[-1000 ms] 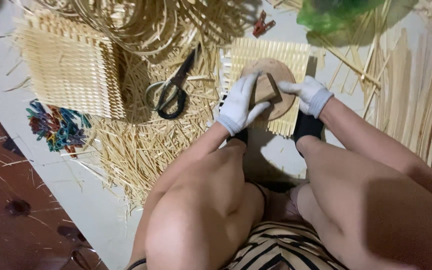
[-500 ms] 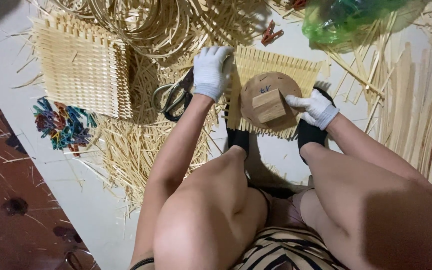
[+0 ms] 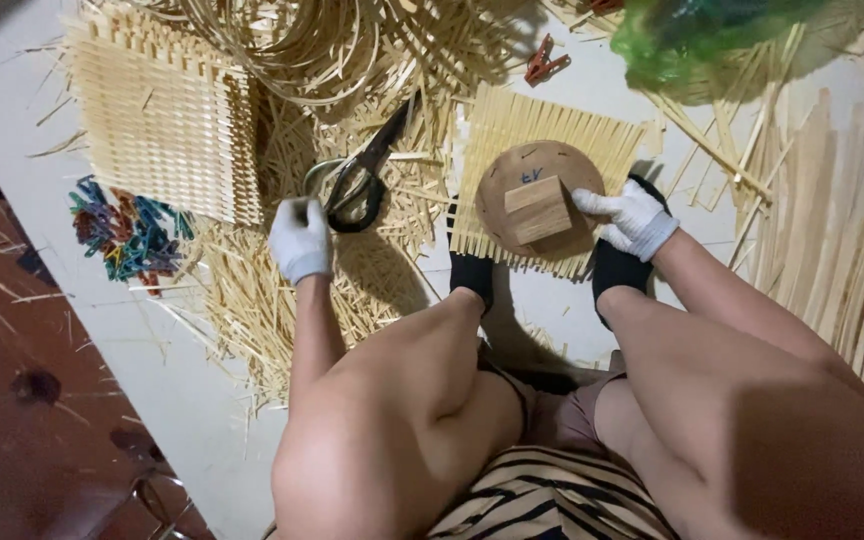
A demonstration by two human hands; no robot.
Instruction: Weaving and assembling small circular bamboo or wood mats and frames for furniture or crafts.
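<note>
Left hand [image 3: 300,240]: gloved, fingers curled shut at the scissors' [image 3: 357,180] handle loops, at 9 o'clock from the mat; whether it already grips a loop I cannot tell, since the fist hides the contact.
Right hand [image 3: 634,218]: gloved, fingers spread and pressing on the disc's [image 3: 517,170] 3 o'clock edge, likely to keep it from sliding.
Disc: round wooden form with a small block [image 3: 538,209] on top, lying flat on the middle of the mat, probably as a template.
Mat [image 3: 542,135]: small woven square on the floor, at 12 o'clock from the knees; both black-socked feet [image 3: 472,275] pin its near edge, which would free the hands.
Scissors: black, blades pointing to 1 o'clock, lying on loose strips within the left arm's reach.
Big mat [image 3: 162,120]: finished-looking weave at 10 o'clock, set aside.
Clips [image 3: 127,230]: coloured heap at 9 o'clock, well apart from the hands.
Bag [image 3: 712,40]: green, at 1 o'clock.
</note>
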